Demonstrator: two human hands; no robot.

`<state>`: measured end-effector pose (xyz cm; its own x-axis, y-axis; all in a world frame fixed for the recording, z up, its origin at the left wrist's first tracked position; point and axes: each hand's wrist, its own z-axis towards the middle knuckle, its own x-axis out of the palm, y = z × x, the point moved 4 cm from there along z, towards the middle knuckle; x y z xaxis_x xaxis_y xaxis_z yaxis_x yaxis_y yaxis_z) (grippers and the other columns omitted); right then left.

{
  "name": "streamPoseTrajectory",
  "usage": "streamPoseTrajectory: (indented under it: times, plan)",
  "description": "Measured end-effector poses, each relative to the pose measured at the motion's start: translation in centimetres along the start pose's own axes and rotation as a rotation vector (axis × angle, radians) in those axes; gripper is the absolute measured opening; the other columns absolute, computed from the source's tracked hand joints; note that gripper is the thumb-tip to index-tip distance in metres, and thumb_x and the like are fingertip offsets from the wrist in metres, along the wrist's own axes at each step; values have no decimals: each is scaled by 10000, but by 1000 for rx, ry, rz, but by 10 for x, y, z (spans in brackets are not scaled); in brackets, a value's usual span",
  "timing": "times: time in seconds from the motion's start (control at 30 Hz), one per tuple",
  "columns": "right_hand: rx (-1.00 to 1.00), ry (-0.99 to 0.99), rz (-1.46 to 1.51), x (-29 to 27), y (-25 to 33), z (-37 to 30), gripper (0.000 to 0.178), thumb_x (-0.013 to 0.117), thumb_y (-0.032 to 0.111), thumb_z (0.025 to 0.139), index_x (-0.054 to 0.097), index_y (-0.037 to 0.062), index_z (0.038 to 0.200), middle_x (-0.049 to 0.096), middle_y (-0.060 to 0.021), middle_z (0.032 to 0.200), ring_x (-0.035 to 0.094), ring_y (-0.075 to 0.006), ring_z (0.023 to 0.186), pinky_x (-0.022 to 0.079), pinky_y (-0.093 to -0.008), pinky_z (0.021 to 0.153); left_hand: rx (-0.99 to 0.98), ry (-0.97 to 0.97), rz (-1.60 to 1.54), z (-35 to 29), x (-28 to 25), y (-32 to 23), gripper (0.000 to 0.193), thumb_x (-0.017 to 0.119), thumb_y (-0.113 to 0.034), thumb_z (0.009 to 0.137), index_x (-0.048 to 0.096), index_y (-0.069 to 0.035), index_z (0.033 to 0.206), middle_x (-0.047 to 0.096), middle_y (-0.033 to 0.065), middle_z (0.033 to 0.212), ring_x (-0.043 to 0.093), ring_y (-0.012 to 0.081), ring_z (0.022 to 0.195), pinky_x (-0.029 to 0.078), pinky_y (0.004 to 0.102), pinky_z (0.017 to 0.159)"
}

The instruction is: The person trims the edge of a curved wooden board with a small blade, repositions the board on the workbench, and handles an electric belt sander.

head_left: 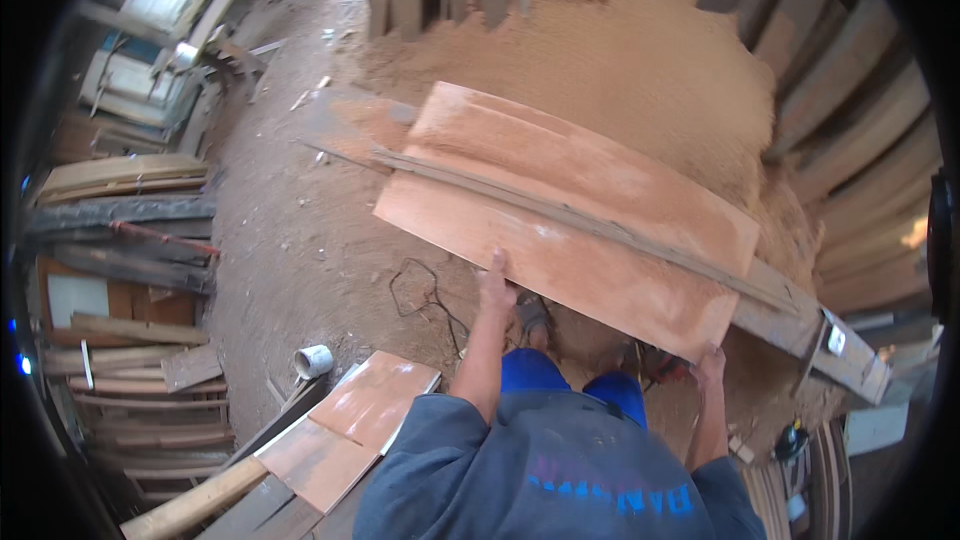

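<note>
A large reddish-brown plywood panel (540,240) lies in front of me on a long board (790,335) that sticks out past both its ends. Lengthwise across the panel's top runs a narrow wooden strip (590,223). My left hand (496,290) is closed on the panel's near edge, thumb on top and fingers mostly hidden underneath. At the near right corner, my right hand (709,368) grips the same panel. Neither hand touches the strip.
A sawdust heap (650,70) lies beyond the panel, with upright planks (860,120) behind and to the right. A black cord (430,295) lies on the ground near my feet. At lower left are smaller plywood pieces (345,420) and a white bucket (313,361). Stacked timber (130,230) stands left.
</note>
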<state>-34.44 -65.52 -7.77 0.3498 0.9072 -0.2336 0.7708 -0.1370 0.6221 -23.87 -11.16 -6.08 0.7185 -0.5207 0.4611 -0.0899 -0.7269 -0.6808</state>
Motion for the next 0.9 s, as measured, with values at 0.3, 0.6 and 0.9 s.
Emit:
streamPoseTrajectory:
  times: [0.3,0.6,0.9]
  plan:
    - [19,-42,-97,10,-2,2,384,491,441,1072,565,86,1198,610,-20,920,538,-109,683,477,-290,569,-176,-81,-75,31,-24,2,529,642,-338,1025,504,14,1395,618,177,1332,612,359,1218,534,583,1021]
    - [-27,-66,-228,6,5,-16,449,493,471,1067,536,40,1184,643,-91,1028,637,-208,846,550,-415,686,-318,-29,-38,23,-13,5,535,624,-411,1023,483,-89,1426,566,142,1420,562,365,1286,506,634,1002]
    - [-655,-493,-844,20,188,-22,458,618,354,964,569,17,1270,568,-260,1320,521,-451,1255,411,-578,1051,-192,-122,132,24,-12,-8,560,595,-453,1029,499,-88,1443,567,130,1433,546,364,1308,474,584,1070]
